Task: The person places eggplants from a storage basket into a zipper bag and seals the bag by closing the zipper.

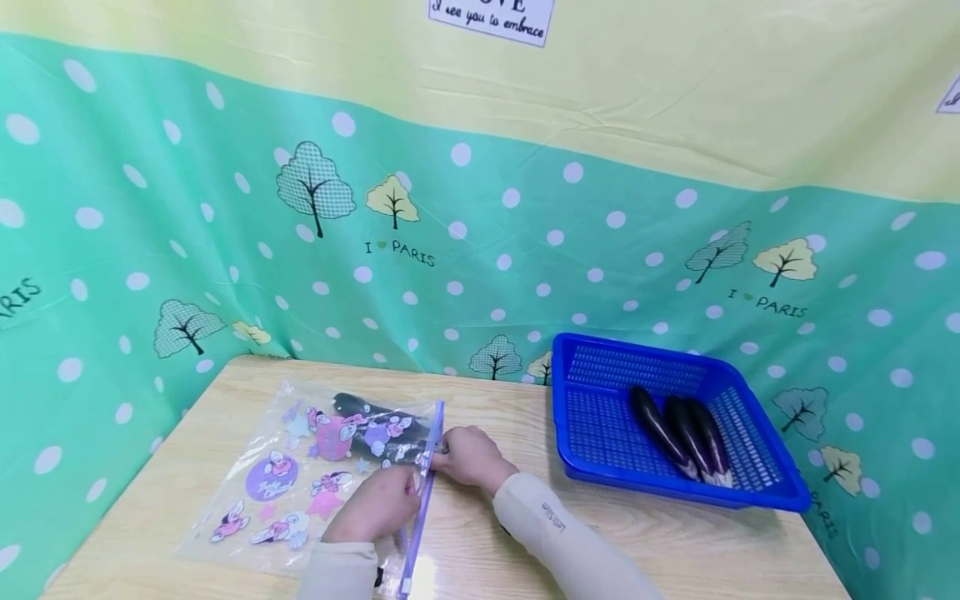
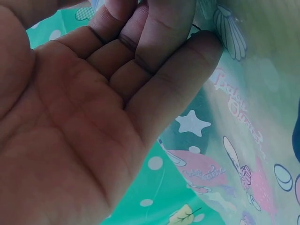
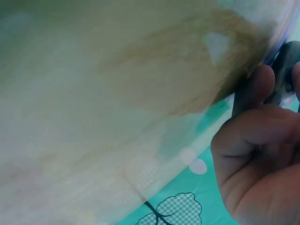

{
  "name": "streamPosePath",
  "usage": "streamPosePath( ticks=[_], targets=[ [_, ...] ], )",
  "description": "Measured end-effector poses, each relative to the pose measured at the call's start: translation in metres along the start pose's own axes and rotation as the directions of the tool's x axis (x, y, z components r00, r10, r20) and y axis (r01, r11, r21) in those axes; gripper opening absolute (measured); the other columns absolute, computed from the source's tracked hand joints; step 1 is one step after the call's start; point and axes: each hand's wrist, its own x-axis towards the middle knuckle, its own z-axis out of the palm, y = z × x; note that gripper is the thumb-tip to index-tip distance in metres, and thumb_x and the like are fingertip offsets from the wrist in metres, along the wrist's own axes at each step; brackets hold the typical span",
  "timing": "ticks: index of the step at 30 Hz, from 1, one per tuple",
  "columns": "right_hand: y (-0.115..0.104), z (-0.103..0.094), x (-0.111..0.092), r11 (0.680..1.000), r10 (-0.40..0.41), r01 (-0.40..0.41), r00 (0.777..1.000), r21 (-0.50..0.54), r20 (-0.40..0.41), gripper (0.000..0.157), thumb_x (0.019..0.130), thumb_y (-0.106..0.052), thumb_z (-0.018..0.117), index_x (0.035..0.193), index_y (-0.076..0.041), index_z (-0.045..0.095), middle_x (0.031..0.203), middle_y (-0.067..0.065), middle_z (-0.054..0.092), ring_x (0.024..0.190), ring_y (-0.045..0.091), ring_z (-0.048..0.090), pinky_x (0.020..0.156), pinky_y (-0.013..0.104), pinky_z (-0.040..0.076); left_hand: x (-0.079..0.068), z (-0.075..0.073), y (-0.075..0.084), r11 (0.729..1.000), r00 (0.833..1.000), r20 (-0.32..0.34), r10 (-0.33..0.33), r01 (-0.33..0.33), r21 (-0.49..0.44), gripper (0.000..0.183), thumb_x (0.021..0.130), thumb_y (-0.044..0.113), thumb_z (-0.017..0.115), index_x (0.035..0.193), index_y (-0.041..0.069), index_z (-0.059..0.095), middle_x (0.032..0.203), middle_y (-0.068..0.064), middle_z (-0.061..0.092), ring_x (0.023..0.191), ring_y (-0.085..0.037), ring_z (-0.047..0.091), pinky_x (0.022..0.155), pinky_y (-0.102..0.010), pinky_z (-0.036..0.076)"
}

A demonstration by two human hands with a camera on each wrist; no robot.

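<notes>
Right hand (image 1: 471,456) pinches stem end of dark eggplant (image 1: 377,413) at bag mouth; eggplant mostly inside clear printed bag (image 1: 251,521), pointing to 10 o'clock. Left hand (image 1: 378,504), at 8 o'clock from right, fingers curled, pinches bag near purple zip edge (image 1: 420,517). Blue basket (image 1: 596,421) at 3 o'clock, three eggplants (image 1: 684,429) inside. Polka-dot curtain (image 1: 525,208) at 12.

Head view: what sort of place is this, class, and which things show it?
Probably a makeshift indoor tabletop set-up: a wood-grain table is closed in by a wrinkled backdrop printed with trees and dots, and a blue plastic basket holding eggplants stands on it.
</notes>
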Motion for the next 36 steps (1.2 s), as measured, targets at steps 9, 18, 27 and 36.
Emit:
streamPosePath(
  ticks=[9, 18, 27, 36],
  targets=[
    [0.008, -0.005, -0.003, 0.995, -0.033, 0.033, 0.999, 0.09, 0.005, 0.022, 0.091, -0.028, 0.073, 0.079, -0.016, 0.06, 0.068, -0.007, 0.054, 0.065, 0.012, 0.051, 0.063, 0.028, 0.044, 0.0, -0.002, 0.0, 1.0, 1.0, -0.005, 0.013, -0.013, 0.027, 0.019, 0.082, 0.004, 0.062, 0.071, 0.011, 0.049, 0.064, -0.002, 0.046, 0.058, -0.017, 0.046, 0.059, -0.036, 0.042],
    [0.007, -0.002, 0.008, 0.995, -0.092, 0.092, 0.996, 0.04, -0.009, 0.015, 0.093, -0.028, 0.072, 0.084, -0.017, 0.069, 0.068, -0.009, 0.055, 0.066, 0.01, 0.052, 0.067, 0.026, 0.046, 0.0, 0.0, 0.001, 1.0, 1.0, 0.015, -0.011, 0.011, 0.01, 0.016, 0.085, 0.006, 0.061, 0.074, 0.011, 0.05, 0.067, -0.002, 0.047, 0.06, -0.018, 0.047, 0.059, -0.036, 0.042],
    [0.003, -0.002, 0.011, 0.999, -0.036, 0.035, 0.998, -0.024, -0.055, 0.035, 0.094, -0.028, 0.07, 0.065, -0.018, 0.054, 0.057, -0.007, 0.044, 0.057, 0.01, 0.043, 0.057, 0.026, 0.039, 0.0, -0.001, 0.002, 1.0, 1.0, -0.012, 0.004, -0.003, 0.018, 0.018, 0.082, 0.004, 0.062, 0.072, 0.012, 0.049, 0.064, -0.002, 0.045, 0.058, -0.018, 0.045, 0.058, -0.035, 0.041],
    [-0.014, -0.032, -0.018, 0.997, -0.011, 0.002, 0.993, -0.078, -0.122, 0.033, 0.093, -0.024, 0.068, 0.066, -0.017, 0.051, 0.057, -0.006, 0.045, 0.055, 0.012, 0.043, 0.054, 0.029, 0.039, 0.0, 0.0, 0.006, 0.999, 1.0, -0.004, -0.025, 0.025, 0.023, 0.016, 0.083, 0.005, 0.063, 0.075, 0.011, 0.051, 0.065, -0.002, 0.048, 0.059, -0.018, 0.046, 0.058, -0.035, 0.041]
  ],
)
